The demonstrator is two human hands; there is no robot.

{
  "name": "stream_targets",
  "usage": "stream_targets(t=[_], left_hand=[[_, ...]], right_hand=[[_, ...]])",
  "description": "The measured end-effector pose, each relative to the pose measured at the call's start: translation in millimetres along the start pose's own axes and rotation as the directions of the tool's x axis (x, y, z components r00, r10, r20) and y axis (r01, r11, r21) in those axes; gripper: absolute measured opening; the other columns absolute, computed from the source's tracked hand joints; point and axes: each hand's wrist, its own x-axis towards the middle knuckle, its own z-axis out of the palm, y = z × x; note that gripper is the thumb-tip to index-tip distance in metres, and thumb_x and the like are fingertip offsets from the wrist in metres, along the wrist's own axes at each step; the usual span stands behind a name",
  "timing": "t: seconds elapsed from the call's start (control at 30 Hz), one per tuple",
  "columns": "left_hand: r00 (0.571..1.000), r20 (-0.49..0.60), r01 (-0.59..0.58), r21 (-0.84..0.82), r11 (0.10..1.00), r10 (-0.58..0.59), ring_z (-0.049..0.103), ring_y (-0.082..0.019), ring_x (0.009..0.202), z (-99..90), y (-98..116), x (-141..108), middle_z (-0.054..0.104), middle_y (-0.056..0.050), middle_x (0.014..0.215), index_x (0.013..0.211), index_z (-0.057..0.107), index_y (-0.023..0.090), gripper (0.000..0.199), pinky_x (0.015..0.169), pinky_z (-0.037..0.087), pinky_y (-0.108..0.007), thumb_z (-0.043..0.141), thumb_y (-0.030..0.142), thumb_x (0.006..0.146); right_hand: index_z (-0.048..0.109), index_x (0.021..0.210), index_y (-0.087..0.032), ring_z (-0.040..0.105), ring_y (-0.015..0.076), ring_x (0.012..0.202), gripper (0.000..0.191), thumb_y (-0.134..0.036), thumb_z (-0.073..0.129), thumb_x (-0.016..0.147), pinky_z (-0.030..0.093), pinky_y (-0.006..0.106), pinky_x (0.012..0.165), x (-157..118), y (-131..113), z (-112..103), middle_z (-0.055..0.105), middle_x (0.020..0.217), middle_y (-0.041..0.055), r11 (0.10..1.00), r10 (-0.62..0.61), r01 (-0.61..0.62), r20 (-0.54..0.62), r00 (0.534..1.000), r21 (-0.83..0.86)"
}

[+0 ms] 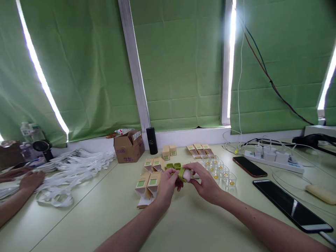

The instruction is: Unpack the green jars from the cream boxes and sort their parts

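Observation:
My left hand (pixel 168 182) pinches a small olive-green holder (pixel 181 174) at the middle of the table. From the other side my right hand (pixel 206 182) has its fingers round a pale pinkish-white rounded piece (pixel 187 175), which sits against the green holder. Just behind them lie green square cups (pixel 173 166). Open kraft boxes with green labels (pixel 141 183) stand left of my left hand. To the right of my right hand are several clear cups with yellow centres (pixel 216 171).
A cardboard box (pixel 128 147) and a black cylinder (pixel 151 140) stand at the back. White straps (pixel 76 168) lie left, near another person's hands (pixel 31 180). Phones (pixel 291 204), a power strip (pixel 274 161) and cables are on the right.

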Motion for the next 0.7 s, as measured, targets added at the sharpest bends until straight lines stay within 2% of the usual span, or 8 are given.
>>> stream_targets(t=[0.37,0.5,0.6,0.7], left_hand=[[1.0,0.02,0.013,0.127,0.992,-0.016,0.054,-0.01,0.044,0.6,2.1,0.9,0.058,0.003,0.053,0.076,0.052,0.019,0.031,0.042,0.03,-0.019,0.071,0.044,0.078],[0.998,0.055,0.006,0.116,0.993,-0.012,0.055,-0.011,0.045,2.2,4.3,-0.9,0.06,0.002,0.056,0.077,0.053,0.019,0.039,0.042,0.031,-0.02,0.069,0.054,0.081],[0.996,0.088,-0.013,0.135,0.991,0.001,0.058,-0.013,0.052,2.7,4.3,-1.6,0.066,-0.003,0.063,0.079,0.054,0.018,0.044,0.046,0.036,-0.022,0.064,0.06,0.087],[0.99,0.061,-0.138,0.203,0.969,0.128,0.065,-0.017,0.07,0.9,2.7,-0.1,0.071,-0.007,0.078,0.083,0.057,0.018,0.041,0.056,0.046,-0.025,0.066,0.058,0.088]], right_hand=[[0.054,0.132,-0.03,0.063,0.0257,0.109,0.047,-0.012,0.061,0.089,0.056,0.043,0.09,-9.8,-1.4,-0.2,0.067,0.125,0.0076,0.999,0.033,-0.033,0.02,0.999,0.031],[0.053,0.13,-0.029,0.064,0.0241,0.106,0.042,-0.021,0.066,0.09,0.056,0.042,0.09,-7.7,-4.7,0.6,0.066,0.125,0.0074,0.974,0.148,-0.145,-0.004,0.989,0.176],[0.053,0.127,-0.028,0.066,0.0215,0.099,0.037,-0.027,0.065,0.092,0.057,0.041,0.089,-5.6,-5.8,0.9,0.066,0.118,0.0062,0.915,0.267,-0.253,-0.002,0.964,0.313],[0.054,0.126,-0.027,0.066,0.0211,0.1,0.034,-0.034,0.064,0.094,0.057,0.039,0.089,-5.9,-2.3,2.2,0.064,0.118,0.0059,0.858,0.344,-0.31,-0.011,0.939,0.41]])
